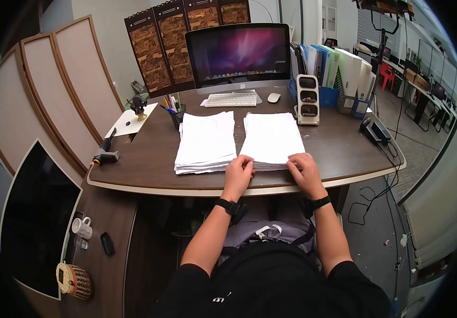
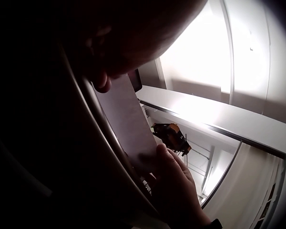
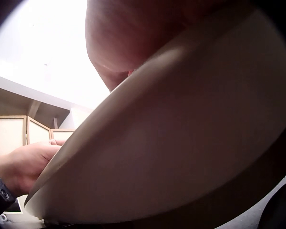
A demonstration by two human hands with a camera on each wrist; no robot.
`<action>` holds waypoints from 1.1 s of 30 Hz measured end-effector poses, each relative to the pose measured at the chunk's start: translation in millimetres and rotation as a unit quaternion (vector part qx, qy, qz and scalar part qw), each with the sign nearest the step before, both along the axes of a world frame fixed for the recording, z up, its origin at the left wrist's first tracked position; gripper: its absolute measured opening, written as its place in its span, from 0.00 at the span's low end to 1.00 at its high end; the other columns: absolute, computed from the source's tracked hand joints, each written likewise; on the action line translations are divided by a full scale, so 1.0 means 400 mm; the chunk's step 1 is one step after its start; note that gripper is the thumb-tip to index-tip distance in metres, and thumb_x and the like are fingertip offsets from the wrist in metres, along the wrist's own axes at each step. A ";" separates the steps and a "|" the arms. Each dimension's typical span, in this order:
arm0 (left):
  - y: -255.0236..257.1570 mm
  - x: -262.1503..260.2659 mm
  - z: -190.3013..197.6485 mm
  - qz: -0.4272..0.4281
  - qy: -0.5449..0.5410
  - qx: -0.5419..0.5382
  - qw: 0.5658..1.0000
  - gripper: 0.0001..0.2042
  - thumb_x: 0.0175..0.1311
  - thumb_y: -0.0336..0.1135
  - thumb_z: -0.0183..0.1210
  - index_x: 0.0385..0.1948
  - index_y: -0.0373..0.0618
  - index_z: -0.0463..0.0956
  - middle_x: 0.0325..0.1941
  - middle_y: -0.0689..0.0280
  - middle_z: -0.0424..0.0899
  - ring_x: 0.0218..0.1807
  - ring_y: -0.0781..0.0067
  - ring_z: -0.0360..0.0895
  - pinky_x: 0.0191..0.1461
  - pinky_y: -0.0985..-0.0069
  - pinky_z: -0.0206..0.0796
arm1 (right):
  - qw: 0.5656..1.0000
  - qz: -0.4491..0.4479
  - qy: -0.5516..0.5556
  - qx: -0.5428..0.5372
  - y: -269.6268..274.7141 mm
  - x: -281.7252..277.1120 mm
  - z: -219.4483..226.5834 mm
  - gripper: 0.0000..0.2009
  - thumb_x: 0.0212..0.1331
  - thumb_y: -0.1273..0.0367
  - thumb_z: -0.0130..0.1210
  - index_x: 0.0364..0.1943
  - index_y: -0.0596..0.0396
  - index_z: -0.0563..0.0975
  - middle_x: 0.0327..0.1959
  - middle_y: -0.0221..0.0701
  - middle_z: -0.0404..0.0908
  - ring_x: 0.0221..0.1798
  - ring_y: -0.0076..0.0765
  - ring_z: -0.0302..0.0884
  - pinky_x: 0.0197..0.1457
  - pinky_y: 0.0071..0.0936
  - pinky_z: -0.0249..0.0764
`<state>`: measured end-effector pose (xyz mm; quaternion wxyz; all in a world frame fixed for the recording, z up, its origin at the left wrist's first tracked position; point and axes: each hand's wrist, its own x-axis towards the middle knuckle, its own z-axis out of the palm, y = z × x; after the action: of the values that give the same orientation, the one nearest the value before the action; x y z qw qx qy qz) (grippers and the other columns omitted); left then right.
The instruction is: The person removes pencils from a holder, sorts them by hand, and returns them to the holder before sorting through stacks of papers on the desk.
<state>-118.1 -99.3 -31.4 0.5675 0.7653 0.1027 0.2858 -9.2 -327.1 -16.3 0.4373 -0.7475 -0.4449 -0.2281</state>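
Note:
Two thick stacks of white paper lie side by side on the brown desk (image 1: pixel 339 146). Both hands are at the near edge of the right paper stack (image 1: pixel 273 137). The left hand (image 1: pixel 238 176) pinches its near left corner with curled fingers, close beside the left paper stack (image 1: pixel 205 139). At the near right corner, the right hand (image 1: pixel 306 174) holds the paper edge between thumb and fingers. The left wrist view shows the right hand (image 2: pixel 174 179) against the paper's edge (image 2: pixel 126 119). Much of the right wrist view is filled by the desk's rounded edge (image 3: pixel 119 138).
Behind the stacks are a keyboard (image 1: pixel 231 100), a mouse (image 1: pixel 274 97) and a monitor (image 1: pixel 239 55). A pen holder (image 1: pixel 176 117) stands left of the paper. To the right are a grey three-slot holder (image 1: pixel 308 99), binders (image 1: pixel 347 74) and black cabled devices (image 1: pixel 378 131).

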 end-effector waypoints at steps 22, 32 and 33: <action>0.388 -0.157 0.062 0.268 -0.093 0.180 0.942 0.08 0.64 0.31 0.66 0.41 0.40 0.89 0.40 0.57 0.91 0.46 0.62 0.88 0.55 0.68 0.76 | 0.994 -0.085 -0.017 -0.064 0.004 0.004 -0.018 0.18 0.59 0.59 0.67 0.50 0.54 0.84 0.54 0.38 0.85 0.60 0.50 0.78 0.66 0.44 0.73; 0.425 -0.167 0.010 0.270 0.018 0.170 0.947 0.11 0.63 0.35 0.64 0.42 0.40 0.89 0.36 0.55 0.91 0.40 0.62 0.88 0.49 0.68 0.76 | 0.988 -0.108 -0.031 -0.109 0.010 0.005 -0.023 0.21 0.59 0.60 0.67 0.55 0.53 0.82 0.58 0.39 0.83 0.65 0.50 0.75 0.67 0.46 0.72; 0.426 -0.166 0.005 0.274 0.015 0.175 0.946 0.11 0.63 0.34 0.64 0.42 0.39 0.89 0.36 0.55 0.91 0.39 0.61 0.88 0.49 0.68 0.76 | 0.987 -0.112 -0.019 -0.110 0.011 0.004 -0.022 0.21 0.59 0.60 0.67 0.55 0.52 0.83 0.58 0.39 0.83 0.65 0.50 0.75 0.67 0.46 0.72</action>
<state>-184.5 71.2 -29.5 0.3229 0.7991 0.2653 0.4323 -7.7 -322.8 -25.1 0.3154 -0.8320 -0.3888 -0.2391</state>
